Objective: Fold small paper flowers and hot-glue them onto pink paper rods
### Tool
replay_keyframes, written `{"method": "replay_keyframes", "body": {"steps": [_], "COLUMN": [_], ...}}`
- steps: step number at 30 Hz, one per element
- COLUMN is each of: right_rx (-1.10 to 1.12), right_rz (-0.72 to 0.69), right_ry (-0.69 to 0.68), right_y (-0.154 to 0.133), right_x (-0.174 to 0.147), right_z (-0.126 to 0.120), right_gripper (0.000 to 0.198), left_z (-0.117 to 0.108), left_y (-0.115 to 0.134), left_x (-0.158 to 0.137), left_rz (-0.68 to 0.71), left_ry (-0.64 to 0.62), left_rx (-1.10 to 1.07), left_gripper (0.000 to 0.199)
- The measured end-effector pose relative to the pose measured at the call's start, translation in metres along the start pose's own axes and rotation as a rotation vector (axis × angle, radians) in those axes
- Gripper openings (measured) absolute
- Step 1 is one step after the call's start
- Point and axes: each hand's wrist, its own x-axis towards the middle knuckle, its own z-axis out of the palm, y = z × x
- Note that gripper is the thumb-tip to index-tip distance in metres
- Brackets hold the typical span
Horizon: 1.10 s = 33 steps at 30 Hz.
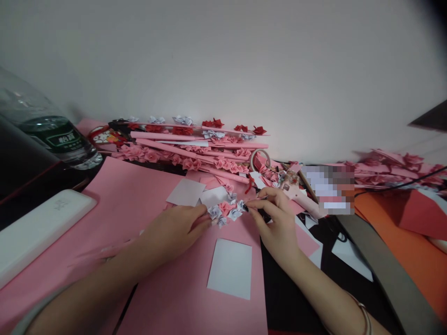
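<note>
A small cluster of folded paper flowers (223, 210), white ones around a pink one, is held between my two hands above the pink paper sheet (167, 298). My left hand (178, 228) pinches the cluster at its left side, thumb and index finger closed. From the right, my right hand (274, 218) pinches a white paper flower (240, 204) at the cluster's edge with thumb and index finger. A blank white paper rectangle (230, 269) lies on the pink sheet just below. Two more white paper pieces (186, 191) are behind the flowers.
Pink paper stems with flowers (188, 151) lie along the wall, beside a tape roll (260, 160). A pale pink glue gun (300, 195) rests at right. A water bottle (66, 139) and a white oblong device (45, 232) are at left, orange paper (387, 232) at right.
</note>
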Motion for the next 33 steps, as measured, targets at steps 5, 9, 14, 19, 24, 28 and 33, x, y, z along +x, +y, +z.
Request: {"method": "replay_keyframes", "body": {"steps": [5,9,14,19,24,28,33], "right_rx": [0.01,0.007,-0.026,-0.039,-0.021,-0.009,0.04], "right_rz": [0.019,0.032,0.015,0.016,0.03,0.041,0.068], "right_ry": [-0.018,-0.022,0.068,0.148,0.17,0.166,0.118], "right_y": [0.001,0.001,-0.001,0.003,0.008,0.01,0.009], "right_x": [-0.002,-0.001,0.001,0.001,0.0,-0.002,-0.003], "right_z": [0.002,0.002,-0.008,-0.018,-0.022,-0.025,-0.026], "right_gripper": [0.021,0.019,0.019,0.021,0.02,0.019,0.016], "left_z": [-0.003,0.001,-0.01,-0.037,-0.058,-0.06,-0.053], "left_y": [0.003,-0.001,-0.003,-0.013,-0.03,-0.033,-0.025], "left_x": [-0.001,0.001,0.001,0.0,-0.004,-0.004,0.002], "left_rz": [-0.005,-0.006,0.007,-0.093,-0.111,-0.082,-0.048], "left_ry": [0.004,0.0,0.027,-0.031,-0.03,-0.016,0.079], "left_rx": [0.014,-0.011,-0.16,-0.482,-0.742,-1.026,-1.364], "left_gripper": [0.03,0.03,0.03,0.036,0.028,0.032,0.026]}}
